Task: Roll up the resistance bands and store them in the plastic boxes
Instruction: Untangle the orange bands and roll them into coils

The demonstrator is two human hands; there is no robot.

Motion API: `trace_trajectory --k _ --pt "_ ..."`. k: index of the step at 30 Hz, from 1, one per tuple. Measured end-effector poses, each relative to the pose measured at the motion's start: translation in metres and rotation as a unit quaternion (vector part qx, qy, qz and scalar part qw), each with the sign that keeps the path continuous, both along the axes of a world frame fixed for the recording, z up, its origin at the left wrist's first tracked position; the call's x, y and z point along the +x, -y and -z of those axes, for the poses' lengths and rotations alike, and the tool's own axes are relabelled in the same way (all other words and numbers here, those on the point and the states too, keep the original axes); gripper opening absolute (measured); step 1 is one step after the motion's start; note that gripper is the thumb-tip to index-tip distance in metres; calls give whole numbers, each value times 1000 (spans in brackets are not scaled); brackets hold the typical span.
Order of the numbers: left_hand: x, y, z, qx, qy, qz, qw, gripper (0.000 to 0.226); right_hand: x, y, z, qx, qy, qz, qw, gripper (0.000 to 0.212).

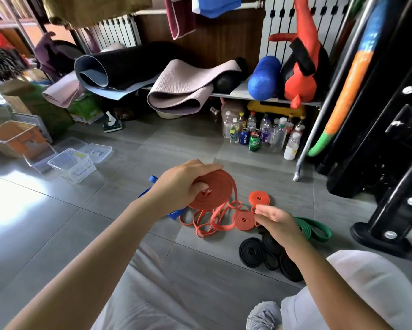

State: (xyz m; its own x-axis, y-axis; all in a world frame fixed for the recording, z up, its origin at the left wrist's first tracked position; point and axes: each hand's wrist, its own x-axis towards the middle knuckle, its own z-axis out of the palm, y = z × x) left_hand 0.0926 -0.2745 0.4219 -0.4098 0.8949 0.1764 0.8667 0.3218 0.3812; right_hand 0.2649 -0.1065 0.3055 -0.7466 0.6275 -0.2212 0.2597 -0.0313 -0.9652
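Orange rubber is wound into a flat coil point(214, 190), which is gripped by the left hand point(183, 186): the thumb is pressed on its face and the fingers are curled over the far rim, presumably so that the turns are kept from springing loose. The disc is held above the floor point(93, 210), tilted, with its flat face turned up toward the camera. Being round, it has no long axis, but the unwound tail point(207, 225) is let down from its right edge and lies looped between the hands. The right hand point(276, 222) is held low with its fingers nearly straight and their tips at a small orange loop point(253, 207); whether this is pinched cannot be told. Plastic boxes point(71, 165) are set well to the left of the left hand.
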Motion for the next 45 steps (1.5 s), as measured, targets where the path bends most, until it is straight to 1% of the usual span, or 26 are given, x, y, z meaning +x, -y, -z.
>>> trace_trajectory --k 3,6,8,11,14,16,18,20,24,28,30,31,34,37,39,40,41,43,45 --pt "10 -6 6 -9 8 30 999 57 -13 7 -31 60 -72 -42 995 37" --pt "17 -7 10 15 12 44 999 57 -22 11 -54 81 -132 -70 985 30" --pt "17 -6 13 46 24 38 998 55 -23 10 -64 111 -130 -77 982 30" --pt "18 -2 13 100 84 16 991 56 -23 7 -67 117 -131 -90 980 31" --pt "20 -1 13 165 152 -15 975 59 -23 8 -67 96 -131 -80 983 27" --pt "24 -4 14 187 197 -34 962 61 -22 7 -67 62 -144 -63 986 29" --pt "28 -7 19 209 236 -49 948 61 -20 6 -70 29 -150 -59 987 26" --pt "32 -9 23 227 252 -55 939 60 -19 5 -72 8 -147 -71 986 22" --pt "36 -10 28 257 282 -64 922 57 -17 2 -74 3 -142 -102 985 33" --pt "40 -14 34 286 335 -76 895 53 -15 0 -73 -21 -139 -80 987 21" --pt "42 -16 37 279 352 -74 890 51 -14 0 -71 -31 -138 -65 988 17" --pt "43 -16 38 268 353 -71 894 48 -13 -1 -70 -26 -134 -64 989 17" --pt "36 -17 32 195 319 -72 925 30 -9 -6 -69 7 -111 -91 990 18" --pt "29 -20 17 116 314 -39 941 22 -9 -6 -72 68 -79 -135 985 20" --pt "29 -22 8 41 235 -5 971 16 -11 -3 -75 111 -64 -158 979 24" --pt "29 -24 5 20 203 0 979 15 -12 -3 -77 121 -60 -164 977 25" --pt "28 -24 3 15 199 -5 980 15 -13 -3 -79 124 -59 -167 976 25" --pt "28 -26 0 27 221 -16 975 14 -14 -4 -82 125 -56 -168 976 22" --pt "30 -26 -2 9 196 -18 980 16 -14 -6 -84 134 -49 -168 975 20"
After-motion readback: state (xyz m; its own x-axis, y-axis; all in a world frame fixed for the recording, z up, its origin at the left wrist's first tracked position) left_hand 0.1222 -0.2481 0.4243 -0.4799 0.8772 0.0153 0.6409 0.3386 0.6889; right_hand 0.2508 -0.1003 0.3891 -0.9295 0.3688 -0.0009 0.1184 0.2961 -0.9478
